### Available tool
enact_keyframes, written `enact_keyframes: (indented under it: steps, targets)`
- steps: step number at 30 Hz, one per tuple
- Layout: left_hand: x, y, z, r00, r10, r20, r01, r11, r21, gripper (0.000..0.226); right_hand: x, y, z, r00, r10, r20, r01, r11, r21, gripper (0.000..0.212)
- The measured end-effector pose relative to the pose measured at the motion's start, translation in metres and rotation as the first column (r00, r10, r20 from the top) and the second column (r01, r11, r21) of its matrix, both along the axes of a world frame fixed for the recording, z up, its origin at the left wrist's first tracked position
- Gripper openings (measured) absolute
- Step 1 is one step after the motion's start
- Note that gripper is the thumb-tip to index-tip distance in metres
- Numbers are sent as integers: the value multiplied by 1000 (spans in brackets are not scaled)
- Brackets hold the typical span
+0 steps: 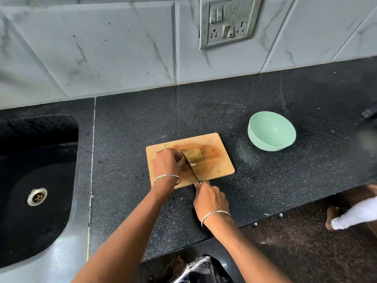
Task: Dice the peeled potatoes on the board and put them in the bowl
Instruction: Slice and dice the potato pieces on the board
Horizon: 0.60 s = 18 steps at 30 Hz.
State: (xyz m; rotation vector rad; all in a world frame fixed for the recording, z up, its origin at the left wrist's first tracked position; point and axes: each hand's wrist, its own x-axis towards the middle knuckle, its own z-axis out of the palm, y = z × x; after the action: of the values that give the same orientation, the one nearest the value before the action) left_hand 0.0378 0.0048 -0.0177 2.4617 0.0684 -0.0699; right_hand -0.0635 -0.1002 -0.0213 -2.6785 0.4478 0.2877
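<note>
A wooden cutting board (216,160) lies on the black counter. A peeled potato (194,155) sits on it. My left hand (167,161) holds the potato's left part with curled fingers, hiding that part. My right hand (210,200) grips the handle of a knife (190,164), and the blade crosses the potato at its left end. Small potato bits (220,171) lie on the board. A mint-green bowl (271,130), with nothing inside, stands to the right of the board.
A black sink (36,180) with a metal drain lies to the left. A tiled wall with a switch panel (229,20) runs behind the counter. The counter's front edge runs below the board; another person's foot (331,218) shows on the floor at right.
</note>
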Motion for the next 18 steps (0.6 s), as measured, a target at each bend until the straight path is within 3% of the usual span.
enact_keyframes:
  steps: [9, 18]
  targets:
    - [12, -2, 4, 993, -101, -53, 106, 987, 117, 10, 5, -15, -2, 1000, -16, 27, 16, 1000, -14, 43]
    - [19, 3, 6, 988, -125, -90, 134, 985, 106, 25, 5, -18, -1, 999, -42, 11, 42, 999, 33, 43]
